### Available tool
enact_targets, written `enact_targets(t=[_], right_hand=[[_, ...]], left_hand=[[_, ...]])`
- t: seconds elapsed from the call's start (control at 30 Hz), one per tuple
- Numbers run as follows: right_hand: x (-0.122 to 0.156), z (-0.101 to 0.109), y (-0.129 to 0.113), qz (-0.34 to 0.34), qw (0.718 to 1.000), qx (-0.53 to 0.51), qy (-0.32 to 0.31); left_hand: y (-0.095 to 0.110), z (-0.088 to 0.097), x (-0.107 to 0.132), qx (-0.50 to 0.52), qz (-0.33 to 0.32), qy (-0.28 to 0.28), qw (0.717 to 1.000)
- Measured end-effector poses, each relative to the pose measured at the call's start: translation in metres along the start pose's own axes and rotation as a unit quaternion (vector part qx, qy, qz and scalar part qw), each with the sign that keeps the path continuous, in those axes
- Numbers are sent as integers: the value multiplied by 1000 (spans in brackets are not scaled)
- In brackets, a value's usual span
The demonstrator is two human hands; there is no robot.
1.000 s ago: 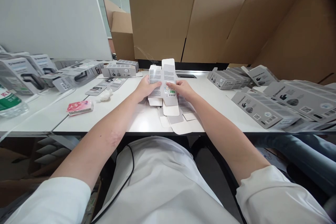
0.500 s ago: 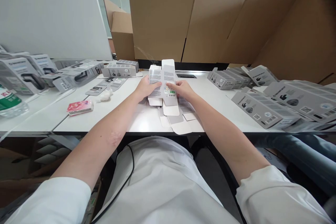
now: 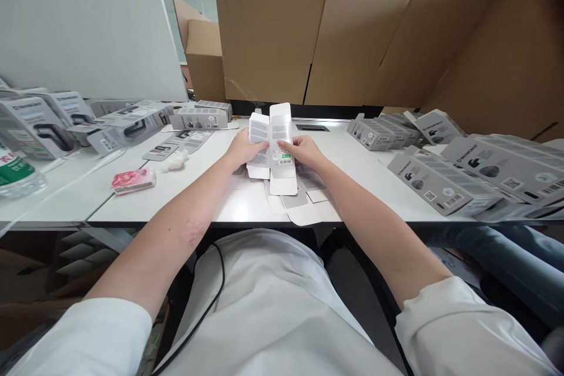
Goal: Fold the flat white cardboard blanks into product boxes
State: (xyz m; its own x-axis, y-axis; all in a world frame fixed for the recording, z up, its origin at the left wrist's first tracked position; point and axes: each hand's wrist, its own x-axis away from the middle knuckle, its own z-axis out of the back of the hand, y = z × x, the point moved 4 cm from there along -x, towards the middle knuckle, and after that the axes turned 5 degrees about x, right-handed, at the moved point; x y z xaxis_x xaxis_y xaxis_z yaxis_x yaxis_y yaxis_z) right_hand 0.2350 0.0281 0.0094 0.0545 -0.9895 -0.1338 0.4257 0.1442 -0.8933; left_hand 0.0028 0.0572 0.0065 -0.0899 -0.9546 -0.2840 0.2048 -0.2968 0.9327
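White, smooth worktop (image 3: pixel 247 202) with a thin dark front edge, spanning the middle of the frame. Far left there's a clear plastic bottle with a green label (image 3: pixel 17 169) and grey printed cardboard boxes (image 3: pixel 37 126); a small pink-and-white rectangular packet (image 3: pixel 133 180) and crumpled white tissue (image 3: pixel 176 161) left of centre, flattened grey-and-white card pieces (image 3: pixel 299 200) centre, more boxes right.

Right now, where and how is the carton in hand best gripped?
Probably midway along its right long edge, from the right, as the right hand does, thumb on its face: the carton is narrow, with flaps jutting at far and near ends.
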Motion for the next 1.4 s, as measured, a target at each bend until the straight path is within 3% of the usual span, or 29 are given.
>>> enact_targets(t=[0.23,0.37,0.47,0.7,1.0,1.27,1.4], right_hand=[[-3,6,-6,51,997,-9,51],[0,8,-12,83,993,-27,78],[4,5,-17,110,992,-32,56],[18,-7,-28,138,988,-21,-71],[-1,5,-8,124,992,-27,4],[9,-11,-16,181,978,-43,-98],[2,-10,-9,165,982,-55,-75]], left_hand=[[3,6,1,12,13,59,998],[3,7,1,20,9,67,998],[3,8,0,7,1,71,997],[-2,12,-3,-13,-1,78,997],[-3,12,-4,-28,0,86,996],[-2,12,-4,-63,-16,92,994],[-3,15,-4,-32,-7,109,994]])
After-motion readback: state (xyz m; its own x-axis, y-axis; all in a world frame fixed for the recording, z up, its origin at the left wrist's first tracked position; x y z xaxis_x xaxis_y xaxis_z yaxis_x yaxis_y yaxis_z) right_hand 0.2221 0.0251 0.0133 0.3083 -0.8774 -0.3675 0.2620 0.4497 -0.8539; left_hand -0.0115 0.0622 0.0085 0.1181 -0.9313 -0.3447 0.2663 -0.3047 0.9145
